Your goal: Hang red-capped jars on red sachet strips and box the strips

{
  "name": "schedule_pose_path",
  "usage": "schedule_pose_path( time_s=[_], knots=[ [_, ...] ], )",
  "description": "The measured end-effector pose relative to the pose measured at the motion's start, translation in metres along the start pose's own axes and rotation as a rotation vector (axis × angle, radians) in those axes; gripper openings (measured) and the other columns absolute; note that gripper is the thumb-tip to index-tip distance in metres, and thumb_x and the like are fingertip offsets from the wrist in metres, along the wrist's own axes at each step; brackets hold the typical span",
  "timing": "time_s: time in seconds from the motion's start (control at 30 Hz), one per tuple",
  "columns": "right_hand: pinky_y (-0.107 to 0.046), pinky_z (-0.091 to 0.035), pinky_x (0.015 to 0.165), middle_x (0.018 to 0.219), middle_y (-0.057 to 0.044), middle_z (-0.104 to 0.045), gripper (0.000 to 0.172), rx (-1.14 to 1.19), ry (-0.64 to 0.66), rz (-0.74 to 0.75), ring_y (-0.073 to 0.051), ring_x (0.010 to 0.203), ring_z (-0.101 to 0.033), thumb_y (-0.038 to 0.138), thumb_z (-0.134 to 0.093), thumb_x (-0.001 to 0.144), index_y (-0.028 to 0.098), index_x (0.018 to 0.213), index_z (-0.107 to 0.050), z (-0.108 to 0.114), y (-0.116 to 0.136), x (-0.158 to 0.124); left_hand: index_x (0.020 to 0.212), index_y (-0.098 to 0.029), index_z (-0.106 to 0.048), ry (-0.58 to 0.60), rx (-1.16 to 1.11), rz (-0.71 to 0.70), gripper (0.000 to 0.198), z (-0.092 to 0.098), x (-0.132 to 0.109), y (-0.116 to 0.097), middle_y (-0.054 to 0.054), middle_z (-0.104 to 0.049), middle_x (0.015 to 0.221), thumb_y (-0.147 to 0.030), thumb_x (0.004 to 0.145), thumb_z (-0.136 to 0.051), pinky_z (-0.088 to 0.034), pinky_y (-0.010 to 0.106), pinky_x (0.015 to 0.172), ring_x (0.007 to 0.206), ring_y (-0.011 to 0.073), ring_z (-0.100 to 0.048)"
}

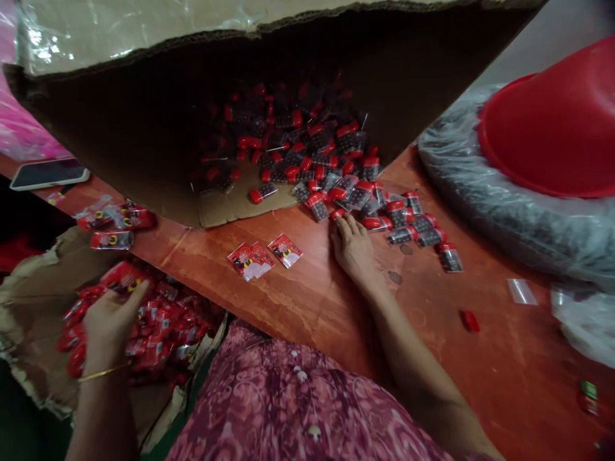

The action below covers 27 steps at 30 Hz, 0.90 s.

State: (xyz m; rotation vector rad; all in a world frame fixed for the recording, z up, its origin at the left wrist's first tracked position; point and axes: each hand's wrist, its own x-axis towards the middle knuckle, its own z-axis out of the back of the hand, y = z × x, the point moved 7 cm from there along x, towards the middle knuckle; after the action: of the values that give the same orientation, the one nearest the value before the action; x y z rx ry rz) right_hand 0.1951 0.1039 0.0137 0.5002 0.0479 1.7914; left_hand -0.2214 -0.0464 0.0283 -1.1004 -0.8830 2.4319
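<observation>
My right hand [353, 246] reaches across the reddish table [312, 301], fingers curled over a red-capped clear tube [337, 214] at the edge of a spilled pile of tubes [336, 173]. The pile pours out of a cardboard box [144, 128] lying on its side. My left hand [109, 320] is down at the left over a low cardboard box full of red packets [158, 320], its fingers closed on one red packet [122, 276]. Two flat red-and-white sachets [262, 256] lie on the table between my hands.
A red basin [552, 128] sits at the right on a plastic-wrapped bundle [504, 211]. A phone [48, 173] lies at the far left. Loose packets [113, 227], a red cap [471, 320] and a clear sleeve [521, 291] dot the table.
</observation>
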Motion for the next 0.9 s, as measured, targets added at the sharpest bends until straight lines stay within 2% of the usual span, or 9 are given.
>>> schedule_pose_path(
  time_s=[0.1,0.17,0.23,0.3,0.4,0.5,0.63,0.8,0.9],
  knots=[
    [-0.038,-0.042,0.087,0.119,-0.015,-0.062,0.032,-0.032,-0.009,0.04,-0.024,0.1,-0.056,0.016,-0.035,0.091,0.01,0.113,-0.058,-0.003,0.0,-0.017,0.08,-0.031,-0.053,-0.373,0.332,-0.262,0.028,0.038,0.006,0.0,-0.012,-0.066,0.064,-0.042,0.063,-0.073,-0.049,0.037,0.071,0.104,0.0299,-0.057],
    [-0.038,-0.043,0.084,0.113,-0.012,-0.065,0.027,-0.039,-0.04,0.024,-0.023,0.092,-0.056,0.017,-0.039,0.091,0.012,0.107,-0.061,0.003,0.007,-0.033,0.094,-0.032,-0.057,-0.514,0.4,-0.579,0.028,0.02,-0.008,-0.015,-0.005,-0.071,0.097,-0.045,0.071,-0.064,-0.048,0.045,0.084,0.109,0.0288,-0.056],
    [-0.038,-0.042,0.082,0.109,-0.011,-0.067,0.022,-0.042,-0.064,0.001,-0.023,0.089,-0.056,0.018,-0.044,0.089,0.014,0.101,-0.063,0.011,0.014,-0.047,0.095,-0.025,-0.063,-0.445,0.337,-0.883,0.026,-0.028,-0.028,-0.032,0.004,-0.067,0.112,-0.044,0.079,-0.055,-0.043,0.046,0.095,0.11,0.0266,-0.057],
    [-0.038,-0.042,0.081,0.105,-0.011,-0.068,0.019,-0.034,-0.086,-0.009,-0.024,0.089,-0.056,0.019,-0.048,0.087,0.015,0.096,-0.063,0.017,0.021,-0.056,0.091,-0.022,-0.068,-0.226,0.351,-1.078,0.029,-0.091,-0.049,-0.051,0.007,-0.068,0.111,-0.044,0.082,-0.051,-0.039,0.048,0.1,0.116,0.028,-0.054],
    [-0.039,-0.043,0.082,0.105,-0.012,-0.068,0.019,-0.01,-0.103,0.007,-0.025,0.093,-0.056,0.023,-0.05,0.086,0.014,0.096,-0.064,0.02,0.029,-0.064,0.105,-0.022,-0.067,-0.017,0.542,-1.206,0.035,-0.174,-0.076,-0.073,0.011,-0.059,0.127,-0.044,0.083,-0.051,-0.031,0.052,0.105,0.127,0.0311,-0.044],
    [-0.038,-0.044,0.081,0.107,-0.013,-0.067,0.019,0.025,-0.104,0.019,-0.025,0.094,-0.057,0.025,-0.051,0.087,0.015,0.095,-0.064,0.02,0.033,-0.067,0.112,-0.022,-0.065,0.102,0.705,-1.208,0.035,-0.222,-0.085,-0.081,0.012,-0.051,0.135,-0.039,0.085,-0.051,-0.028,0.053,0.106,0.131,0.0327,-0.037],
    [-0.039,-0.044,0.081,0.105,-0.011,-0.068,0.018,0.089,-0.113,0.008,-0.024,0.094,-0.058,0.026,-0.051,0.087,0.017,0.093,-0.065,0.02,0.037,-0.067,0.109,-0.029,-0.067,0.111,0.767,-1.194,0.03,-0.235,-0.083,-0.081,0.008,-0.055,0.132,-0.031,0.088,-0.045,-0.026,0.057,0.106,0.131,0.0325,-0.036],
    [-0.04,-0.044,0.083,0.099,-0.01,-0.07,0.017,0.253,-0.135,-0.01,-0.024,0.093,-0.06,0.026,-0.05,0.087,0.017,0.091,-0.064,0.028,0.052,-0.057,0.104,-0.026,-0.07,0.106,0.697,-1.187,0.03,-0.225,-0.083,-0.087,0.009,-0.058,0.128,-0.033,0.088,-0.045,-0.027,0.059,0.104,0.128,0.0342,-0.041],
    [-0.036,-0.047,0.075,0.091,-0.009,-0.069,0.022,0.518,-0.088,-0.149,-0.021,0.083,-0.061,0.034,-0.05,0.087,0.017,0.096,-0.062,0.023,0.059,-0.047,0.107,-0.027,-0.068,0.078,0.588,-1.208,0.031,-0.214,-0.092,-0.094,0.009,-0.056,0.13,-0.035,0.088,-0.045,-0.026,0.061,0.104,0.128,0.0341,-0.042]
  ],
)
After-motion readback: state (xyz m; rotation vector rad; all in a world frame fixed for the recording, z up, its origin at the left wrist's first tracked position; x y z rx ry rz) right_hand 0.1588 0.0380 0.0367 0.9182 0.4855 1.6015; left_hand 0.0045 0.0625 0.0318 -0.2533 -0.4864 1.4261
